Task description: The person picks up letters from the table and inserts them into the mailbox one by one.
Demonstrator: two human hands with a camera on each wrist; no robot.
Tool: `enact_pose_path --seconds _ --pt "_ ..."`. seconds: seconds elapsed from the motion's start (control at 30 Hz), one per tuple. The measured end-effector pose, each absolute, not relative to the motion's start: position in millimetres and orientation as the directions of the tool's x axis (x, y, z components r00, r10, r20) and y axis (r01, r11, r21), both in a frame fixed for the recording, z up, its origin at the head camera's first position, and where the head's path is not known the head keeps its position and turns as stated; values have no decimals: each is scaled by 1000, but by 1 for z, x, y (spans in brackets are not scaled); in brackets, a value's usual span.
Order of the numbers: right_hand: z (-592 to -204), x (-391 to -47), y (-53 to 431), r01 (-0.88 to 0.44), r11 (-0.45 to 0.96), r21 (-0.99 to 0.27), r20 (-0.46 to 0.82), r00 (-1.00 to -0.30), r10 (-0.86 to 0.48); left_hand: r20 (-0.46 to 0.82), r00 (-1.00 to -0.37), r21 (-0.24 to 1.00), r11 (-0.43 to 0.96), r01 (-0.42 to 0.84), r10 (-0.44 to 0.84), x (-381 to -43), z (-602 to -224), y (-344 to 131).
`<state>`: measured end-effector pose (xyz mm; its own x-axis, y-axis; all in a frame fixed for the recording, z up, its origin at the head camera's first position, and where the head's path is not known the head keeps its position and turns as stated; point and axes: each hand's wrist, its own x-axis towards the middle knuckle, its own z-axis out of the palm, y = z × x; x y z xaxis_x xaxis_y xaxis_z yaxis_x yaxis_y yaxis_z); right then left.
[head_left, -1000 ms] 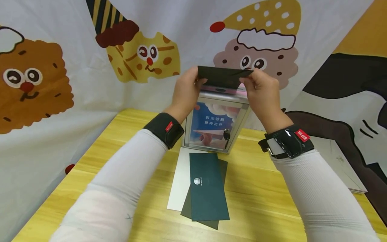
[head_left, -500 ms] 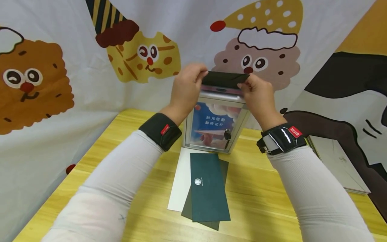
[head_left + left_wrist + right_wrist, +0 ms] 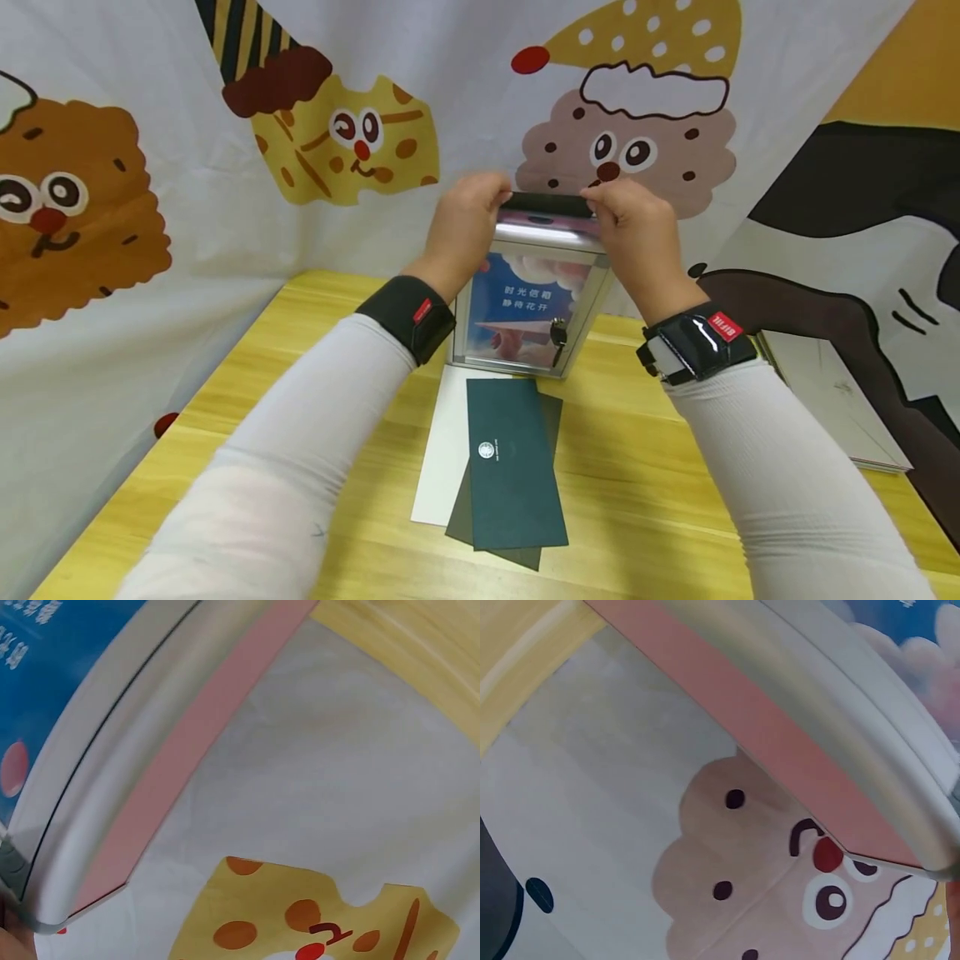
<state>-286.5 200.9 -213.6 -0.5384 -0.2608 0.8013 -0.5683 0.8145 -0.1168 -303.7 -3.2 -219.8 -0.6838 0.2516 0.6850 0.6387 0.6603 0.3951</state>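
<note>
A dark envelope (image 3: 546,204) stands upright at the top of a silver-framed letter box (image 3: 517,308), only a narrow strip of it showing. My left hand (image 3: 462,223) pinches its left end, and my right hand (image 3: 636,237) pinches the right end. Below the fingers runs the box's pink top panel, with a small dark oval on it. The wrist views show the box's pink side (image 3: 187,750) and rounded silver edge (image 3: 832,727). A sliver of each hand appears at the outer edge of its own wrist view, and the envelope is hidden there.
In front of the box lie a dark green envelope (image 3: 517,467) with a white emblem, a greyer one (image 3: 461,517) under it and a white one (image 3: 438,450). Keys (image 3: 558,333) hang from the box door. White flat sheets (image 3: 832,400) lie at right. A printed cloth (image 3: 465,100) hangs behind.
The envelope has gone down at the box top, so less of it shows. Both hands have lowered with it and come slightly closer together.
</note>
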Motion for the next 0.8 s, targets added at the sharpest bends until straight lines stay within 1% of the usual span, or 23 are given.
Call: enact_pose_path --seconds 0.13,0.2,0.27,0.37,0.57,0.67,0.8 --pt "-219 -289 202 -504 853 -138 748 -618 -243 628 -727 386 700 601 278 -309 -224 -2" --pt "-220 -290 202 -484 865 -136 725 -643 -246 604 -741 367 723 586 293 -309 -225 -2" --pt "-221 -292 203 -480 868 -124 712 -653 -260 579 -754 339 749 570 312 -310 -224 -2" --pt "-220 -292 203 -460 879 -124 672 -691 -266 518 -786 296 791 535 338 -310 -220 -2" --pt "-211 -289 202 -377 913 -153 535 -809 -244 371 -862 267 849 456 346 -311 -209 0" --pt "-208 -287 202 -340 926 -162 481 -847 -227 328 -880 258 863 434 344 -312 -205 2" --pt "-207 -286 201 -304 937 -170 440 -875 -204 301 -888 261 866 426 347 -313 -203 2"
